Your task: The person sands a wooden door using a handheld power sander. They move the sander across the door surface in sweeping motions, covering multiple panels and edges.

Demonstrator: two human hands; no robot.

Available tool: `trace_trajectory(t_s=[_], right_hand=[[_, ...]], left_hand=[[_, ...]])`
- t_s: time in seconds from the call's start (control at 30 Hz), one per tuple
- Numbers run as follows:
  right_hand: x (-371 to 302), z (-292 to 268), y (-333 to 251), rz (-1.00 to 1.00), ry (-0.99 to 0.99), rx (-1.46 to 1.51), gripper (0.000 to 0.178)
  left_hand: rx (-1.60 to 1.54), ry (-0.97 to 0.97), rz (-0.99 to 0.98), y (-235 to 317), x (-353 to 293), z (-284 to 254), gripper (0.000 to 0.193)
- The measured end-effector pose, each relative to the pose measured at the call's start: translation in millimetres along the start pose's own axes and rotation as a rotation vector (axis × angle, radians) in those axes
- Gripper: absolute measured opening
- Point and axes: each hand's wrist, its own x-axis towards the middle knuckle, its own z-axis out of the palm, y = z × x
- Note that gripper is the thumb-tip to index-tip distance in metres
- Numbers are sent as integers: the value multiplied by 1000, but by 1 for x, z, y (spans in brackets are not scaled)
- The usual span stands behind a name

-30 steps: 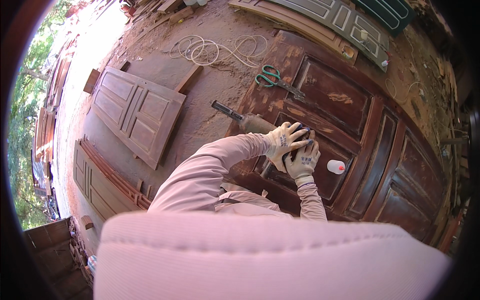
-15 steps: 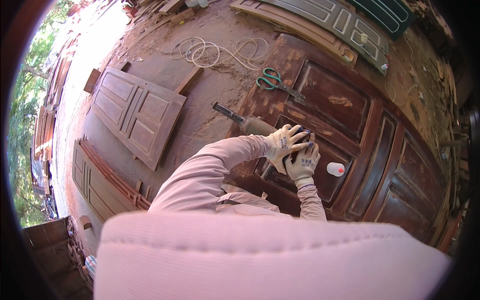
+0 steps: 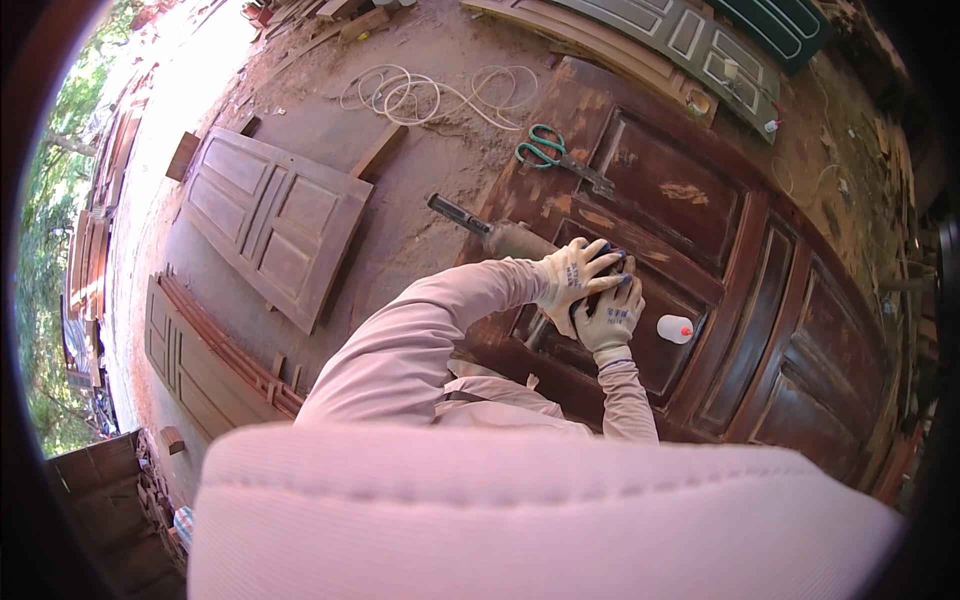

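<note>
Left hand (image 3: 577,272), right hand (image 3: 612,316) together over dark door (image 3: 668,232), fingers bent, can't tell on what! Scissors (image 3: 567,162), white bottle (image 3: 672,328) on door too.

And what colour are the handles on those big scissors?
The scissor handles are green, seen best in the head view.

You have a brown dirt floor (image 3: 435,165) spreading around the pale brown panelled door (image 3: 275,222). Left of that door, your view meets glaring daylight (image 3: 205,65), stacked timber (image 3: 92,235) and green foliage (image 3: 48,340); well to its right, a grey panel (image 3: 728,58) and a green panel (image 3: 785,32) lie in dimmer light.
</note>
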Motion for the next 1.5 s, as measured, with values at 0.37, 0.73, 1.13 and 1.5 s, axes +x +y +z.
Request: trace_trajectory(t_s=[0.37, 0.73, 1.13, 1.5], right_hand=[[-2, 7, 4, 24, -29, -19, 88], [-4, 8, 4, -6, -13, -86, 90], [-3, 5, 0, -12, -4, -95, 87], [-2, 3, 3, -28, 14, -99, 85]], left_hand=[[-15, -6, 6, 0, -3, -3, 129], [-26, -1, -18, 2, -6, -5, 128], [0, 0, 6, 0, -8, 0, 127], [-45, -12, 12, -1, -6, -5, 124]])
